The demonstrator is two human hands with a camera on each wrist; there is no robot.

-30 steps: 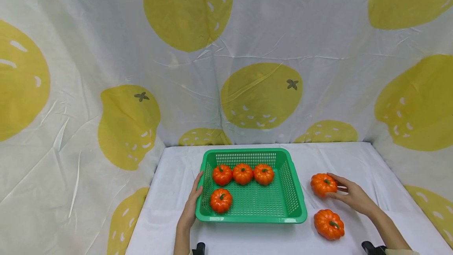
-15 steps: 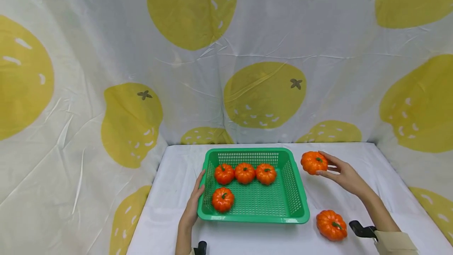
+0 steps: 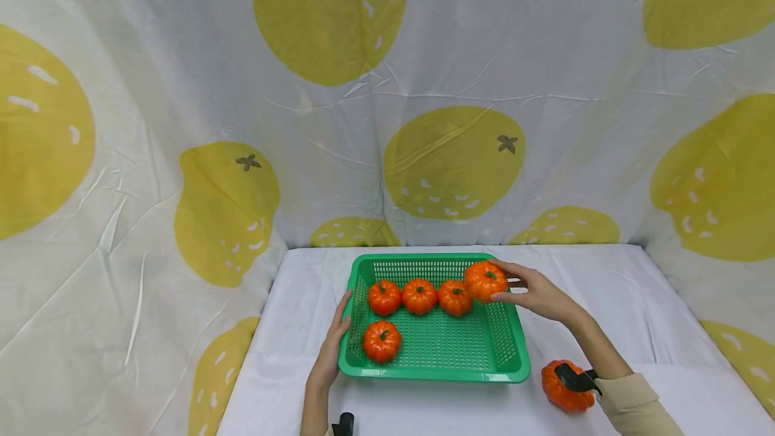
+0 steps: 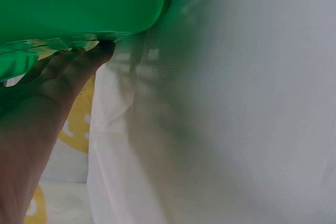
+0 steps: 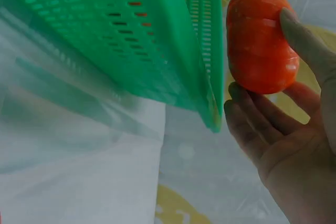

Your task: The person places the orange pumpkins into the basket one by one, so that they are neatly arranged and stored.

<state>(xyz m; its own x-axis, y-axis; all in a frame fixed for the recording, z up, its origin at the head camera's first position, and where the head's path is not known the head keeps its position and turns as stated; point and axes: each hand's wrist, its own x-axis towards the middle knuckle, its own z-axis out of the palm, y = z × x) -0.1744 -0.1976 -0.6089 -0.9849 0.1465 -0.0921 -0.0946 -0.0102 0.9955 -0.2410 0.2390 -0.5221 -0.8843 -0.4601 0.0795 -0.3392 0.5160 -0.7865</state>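
Observation:
My right hand (image 3: 537, 293) pinches a small orange pumpkin (image 3: 485, 281) between thumb and fingers, above the back right part of a green plastic basket (image 3: 432, 375). In the right wrist view, the held pumpkin (image 5: 262, 40) is beside the basket's rim, the thumb on its upper side. Inside the basket sit several more pumpkins: three in a back row, with the rightmost pumpkin (image 3: 454, 297) close to the held one, and a front left pumpkin (image 3: 382, 342). My left hand (image 3: 329, 348) rests against the basket's left side, fingers extended along the outer wall (image 4: 79, 14).
Another pumpkin (image 3: 563, 392) lies on the white tablecloth (image 3: 424, 412) right of the basket, partly covered by the black wrist mount (image 3: 572, 377). Lemon-printed cloth (image 3: 339, 173) hangs behind and at both sides of the table.
My right hand has lifted the pumpkin from the table at the right and carried it left, over the basket. The left hand stays at the basket's side.

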